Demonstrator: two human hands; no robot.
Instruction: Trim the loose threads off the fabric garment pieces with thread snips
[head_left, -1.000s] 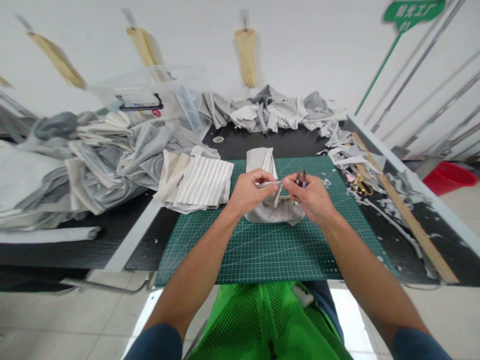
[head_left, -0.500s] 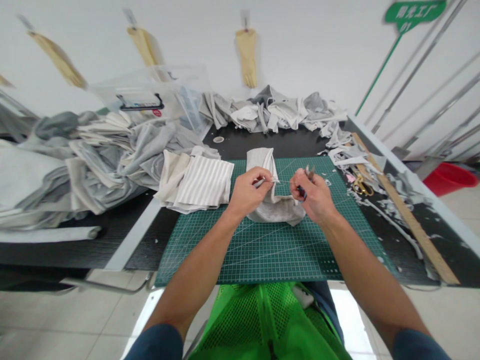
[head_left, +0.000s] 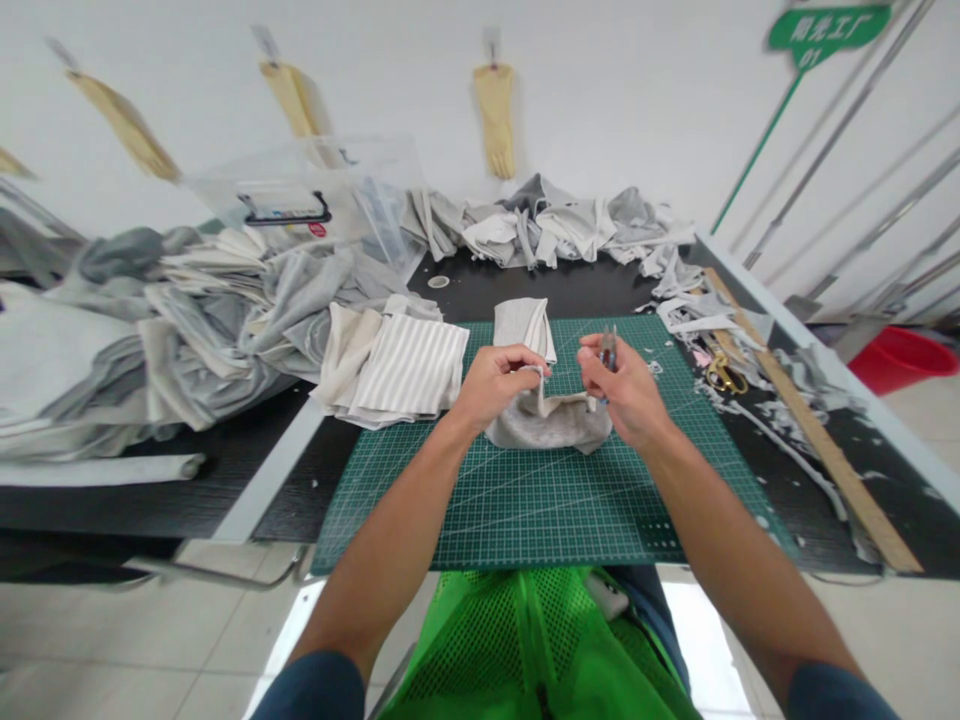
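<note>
My left hand pinches the raised edge of a light grey fabric piece, which rests crumpled on the green cutting mat. In my right hand is a small pair of thread snips, held with the blades pointing up and away from me. The right hand hovers just right of the fabric, its thumb and forefinger close together; whether a thread lies between them is too fine to see. Just beyond my left hand lies a folded grey cloth with a pale edge.
Striped folded cloths lie at the mat's left, beside a large fabric heap and a clear plastic box. Scraps line the back. On the right are gold-handled scissors and a long wooden ruler.
The thread stretched between my hands no longer shows. My left hand has shifted slightly down onto the fabric edge, and the snips in my right hand have turned more upright.
</note>
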